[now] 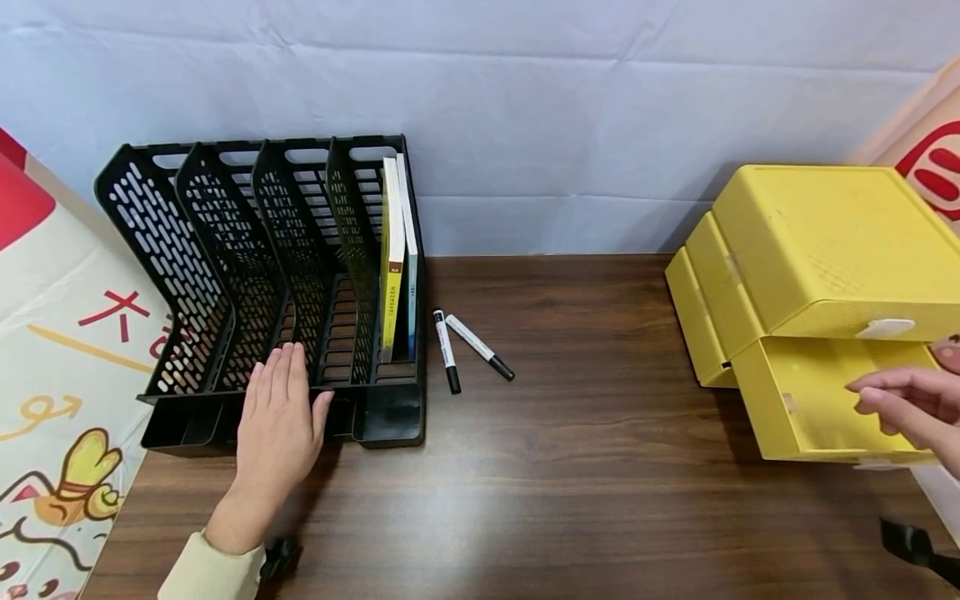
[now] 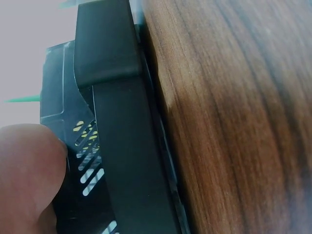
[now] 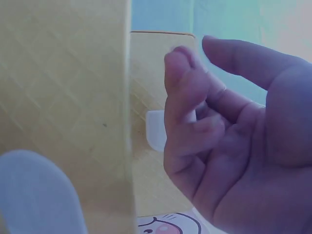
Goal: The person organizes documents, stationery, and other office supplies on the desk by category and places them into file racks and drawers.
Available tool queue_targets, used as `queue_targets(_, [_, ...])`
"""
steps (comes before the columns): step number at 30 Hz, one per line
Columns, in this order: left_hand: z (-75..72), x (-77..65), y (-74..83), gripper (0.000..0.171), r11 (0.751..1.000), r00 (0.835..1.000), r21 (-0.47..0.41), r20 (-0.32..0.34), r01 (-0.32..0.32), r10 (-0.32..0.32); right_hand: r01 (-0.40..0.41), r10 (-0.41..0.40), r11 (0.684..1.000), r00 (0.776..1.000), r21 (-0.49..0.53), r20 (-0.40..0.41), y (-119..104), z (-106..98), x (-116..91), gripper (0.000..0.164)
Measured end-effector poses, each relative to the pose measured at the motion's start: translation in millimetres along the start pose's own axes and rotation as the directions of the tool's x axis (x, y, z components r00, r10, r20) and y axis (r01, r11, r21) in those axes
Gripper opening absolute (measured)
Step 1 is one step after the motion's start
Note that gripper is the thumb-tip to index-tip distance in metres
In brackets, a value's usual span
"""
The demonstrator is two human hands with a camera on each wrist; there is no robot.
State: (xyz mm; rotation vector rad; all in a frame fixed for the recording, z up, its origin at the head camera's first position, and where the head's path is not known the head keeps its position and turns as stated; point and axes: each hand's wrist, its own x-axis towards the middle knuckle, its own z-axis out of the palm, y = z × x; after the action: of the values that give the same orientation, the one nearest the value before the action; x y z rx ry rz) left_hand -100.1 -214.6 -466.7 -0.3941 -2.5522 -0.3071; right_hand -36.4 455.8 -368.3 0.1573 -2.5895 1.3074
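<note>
My left hand (image 1: 277,425) rests with straight fingers on the front of a black desktop file organizer (image 1: 390,417); the thumb points off to the right side. In the left wrist view, a thumb (image 2: 29,168) shows close to the organizer's black edge (image 2: 129,141). At the far right, my right hand (image 1: 918,408) hovers over a pulled-out yellow drawer (image 1: 768,408), fingers loosely bent and nothing held. The right wrist view shows the thumb apart from the fingers, beside the yellow drawer fronts (image 3: 68,97) with a white tab handle (image 3: 39,195).
The drawer belongs to a stacked yellow drawer unit (image 1: 772,242). A yellow book (image 1: 392,250) and a thin blue-white book (image 1: 410,258) stand in the organizer's rightmost slot. Two marker pens (image 1: 446,350) lie on the wooden table (image 1: 585,433) beside it. A pale cloth hangs behind.
</note>
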Motion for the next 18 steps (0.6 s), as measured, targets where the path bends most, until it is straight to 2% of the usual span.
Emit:
queue_targets(3, [0.0, 0.3, 0.2, 0.064, 1.000, 1.000, 0.003, -0.004, -0.002, 0.002, -0.001, -0.001, 0.999, 0.999, 0.051, 0.046, 7, -5, -6, 0.049])
queue_targets(5, [0.2, 0.1, 0.2, 0.065, 1.000, 1.000, 0.004, -0.006, -0.001, 0.001, 0.023, -0.038, 0.989, 0.994, 0.148, 0.099, 14, -7, -10, 0.050])
queue_targets(7, [0.3, -0.3, 0.1, 0.066, 1.000, 1.000, 0.005, -0.008, 0.001, -0.001, 0.025, -0.075, 0.959, 0.983, 0.282, 0.167, 20, -9, -15, 0.055])
queue_targets(9, [0.4, -0.6, -0.1, 0.067, 1.000, 1.000, 0.007, -0.012, 0.001, -0.001, 0.018, -0.131, 0.908, 0.961, 0.419, 0.244, 27, -10, -21, 0.061])
queue_targets(11, [0.4, -0.7, -0.2, 0.067, 1.000, 1.000, 0.006, -0.014, -0.002, 0.002, 0.022, -0.208, 0.858, 0.928, 0.514, 0.308, 32, -9, -28, 0.067])
queue_targets(13, [0.5, -0.7, -0.2, 0.066, 1.000, 1.000, 0.007, -0.013, -0.004, 0.004, 0.031, -0.291, 0.819, 0.883, 0.573, 0.368, 37, -9, -33, 0.070])
queue_targets(17, [0.4, 0.0, 0.0, 0.066, 1.000, 1.000, 0.002, -0.005, -0.002, 0.002, 0.071, -0.464, 0.719, 0.789, 0.692, 0.401, 47, -4, -37, 0.066])
queue_targets(18, [0.5, 0.3, 0.0, 0.066, 1.000, 1.000, 0.001, -0.003, -0.001, 0.001, 0.072, -0.488, 0.704, 0.772, 0.707, 0.408, 50, -3, -39, 0.065])
